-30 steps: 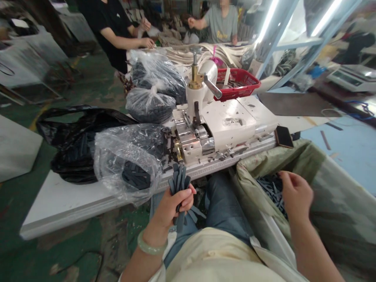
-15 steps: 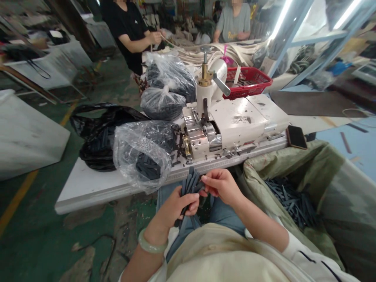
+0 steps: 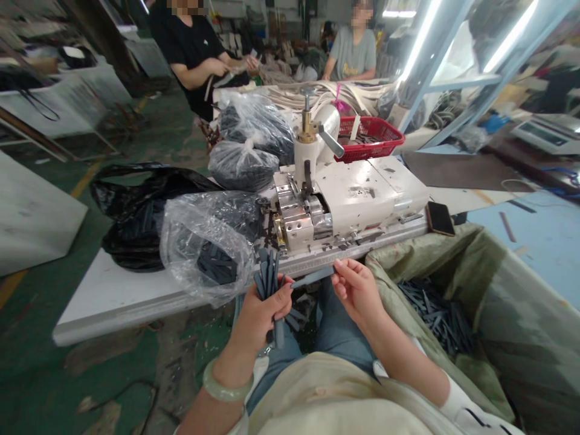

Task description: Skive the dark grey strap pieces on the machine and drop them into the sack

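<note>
My left hand [image 3: 265, 311] is closed round a bundle of dark grey-blue strips [image 3: 268, 272] that fan out above and below the fist. Between thumb and fingers, my right hand [image 3: 357, 287] pinches the end of a single grey strip [image 3: 313, 277]. The other end of that strip reaches to my left thumb and fingertips. Both hands are over my lap, just in front of the table edge. Behind them stands a cream-white machine [image 3: 357, 199] with a metal roller head. Left of it, an open clear plastic bag [image 3: 181, 241] holds more strips.
A black bag [image 3: 131, 241] and tied clear bags [image 3: 244, 166] sit on the table [image 3: 90, 302]. To my right is a green sack [image 3: 493, 260] with many strips inside. A phone [image 3: 439, 217] and a red basket [image 3: 380, 136] are near the machine. Two people work across the table.
My right hand has moved right, drawing one strip out from the bundle. My left hand has shifted slightly left, still holding the rest. The view has turned a little.
</note>
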The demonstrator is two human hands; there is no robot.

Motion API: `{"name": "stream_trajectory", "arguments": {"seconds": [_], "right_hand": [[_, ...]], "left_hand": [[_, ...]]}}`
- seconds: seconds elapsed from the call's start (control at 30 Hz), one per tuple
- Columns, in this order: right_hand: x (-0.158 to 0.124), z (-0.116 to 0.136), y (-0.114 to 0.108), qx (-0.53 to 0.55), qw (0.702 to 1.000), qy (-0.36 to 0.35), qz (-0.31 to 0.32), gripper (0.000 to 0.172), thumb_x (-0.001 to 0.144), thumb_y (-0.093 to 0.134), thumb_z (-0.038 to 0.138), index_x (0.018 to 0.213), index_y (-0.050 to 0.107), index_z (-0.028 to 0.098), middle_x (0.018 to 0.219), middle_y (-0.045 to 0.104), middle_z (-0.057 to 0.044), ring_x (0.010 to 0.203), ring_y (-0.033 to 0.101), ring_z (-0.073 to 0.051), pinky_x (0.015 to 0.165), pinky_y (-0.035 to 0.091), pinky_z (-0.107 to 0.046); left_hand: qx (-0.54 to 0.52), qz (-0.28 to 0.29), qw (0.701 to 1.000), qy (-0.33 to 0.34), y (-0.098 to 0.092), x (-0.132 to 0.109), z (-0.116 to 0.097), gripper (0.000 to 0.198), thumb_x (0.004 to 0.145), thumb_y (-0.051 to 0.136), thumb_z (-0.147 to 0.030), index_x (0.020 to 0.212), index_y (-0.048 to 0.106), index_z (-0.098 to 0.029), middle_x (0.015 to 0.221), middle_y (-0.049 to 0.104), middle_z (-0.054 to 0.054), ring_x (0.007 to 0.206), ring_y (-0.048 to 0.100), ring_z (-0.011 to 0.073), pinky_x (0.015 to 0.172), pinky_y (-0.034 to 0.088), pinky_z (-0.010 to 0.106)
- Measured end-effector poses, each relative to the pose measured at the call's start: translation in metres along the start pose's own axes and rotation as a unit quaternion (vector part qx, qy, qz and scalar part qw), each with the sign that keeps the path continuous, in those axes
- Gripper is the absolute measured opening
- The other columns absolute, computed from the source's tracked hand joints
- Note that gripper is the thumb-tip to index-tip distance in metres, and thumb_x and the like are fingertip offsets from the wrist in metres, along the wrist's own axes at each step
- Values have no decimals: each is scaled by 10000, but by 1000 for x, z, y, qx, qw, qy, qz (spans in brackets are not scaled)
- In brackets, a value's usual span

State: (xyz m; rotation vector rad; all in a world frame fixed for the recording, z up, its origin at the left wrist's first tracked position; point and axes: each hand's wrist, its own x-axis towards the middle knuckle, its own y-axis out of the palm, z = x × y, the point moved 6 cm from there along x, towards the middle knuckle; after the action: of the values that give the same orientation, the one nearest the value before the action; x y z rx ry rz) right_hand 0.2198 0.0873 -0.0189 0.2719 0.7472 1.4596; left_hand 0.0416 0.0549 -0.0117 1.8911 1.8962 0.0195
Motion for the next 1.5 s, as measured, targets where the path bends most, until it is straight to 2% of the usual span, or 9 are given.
{"name": "stream_trajectory", "arguments": {"seconds": [0.33,0.47,0.67,0.87,0.97,1.1,1.27,1.37,1.5], "right_hand": [[-1,1,-2,-30,999,-41,2,270,738,764,348,672,581,160,536,629,8,356,473,-46,332,352,-132],[-5,5,-3,-87,989,-101,57,161,786,725,338,799,674,187,616,679,-12,419,555,-89,394,452,-188],[-23,13,-3,-249,942,-167,154,91,806,701,287,845,741,215,861,716,-75,697,704,-197,656,587,-342],[-14,4,-20,-123,981,-66,134,322,805,686,270,1123,651,240,950,746,-76,782,722,-199,699,589,-337],[-1,2,-25,-79,991,-8,112,351,771,701,305,1102,661,197,992,743,-100,768,713,-170,689,581,-288],[10,-6,-6,-151,968,70,189,417,872,560,498,1069,670,148,910,741,-107,717,699,-154,616,554,-242],[4,-31,30,-265,883,151,357,377,860,587,501,887,672,134,538,628,22,369,482,-57,361,356,-140],[6,-38,35,-226,900,162,335,368,877,571,488,827,647,131,517,619,29,347,463,-49,354,343,-137],[10,-41,35,-140,923,183,308,380,883,568,489,916,647,119,729,731,-64,535,652,-98,495,487,-168]], "left_hand": [[-54,15,998,-42,5,-3,2,372,750,717,-471,757,615,-113,481,368,-75,380,294,29,324,136,137],[-46,15,998,-47,4,-2,2,321,773,699,-425,717,593,-127,476,368,-76,376,291,27,331,138,136],[-6,-41,999,0,-7,1,-1,255,760,699,-362,710,608,-129,459,367,-73,376,320,43,340,136,157],[22,-56,997,46,-10,2,-9,198,775,684,-303,704,597,-140,452,395,-68,378,346,42,377,173,177],[30,-57,997,43,-12,4,-9,188,771,689,-306,726,593,-150,445,399,-72,376,352,47,390,191,183],[38,-41,998,35,-11,7,-3,211,759,703,-333,730,587,-159,442,395,-76,368,348,51,388,198,191],[43,-23,998,33,-13,8,-1,194,772,706,-316,743,593,-160,448,387,-80,379,354,51,406,236,196],[29,-50,998,38,-23,7,-7,198,789,686,-338,797,611,-154,469,380,-78,389,342,48,391,195,183],[7,-86,995,54,-39,6,-17,181,788,684,-313,804,620,-144,475,350,-82,393,320,39,374,155,162]]}}
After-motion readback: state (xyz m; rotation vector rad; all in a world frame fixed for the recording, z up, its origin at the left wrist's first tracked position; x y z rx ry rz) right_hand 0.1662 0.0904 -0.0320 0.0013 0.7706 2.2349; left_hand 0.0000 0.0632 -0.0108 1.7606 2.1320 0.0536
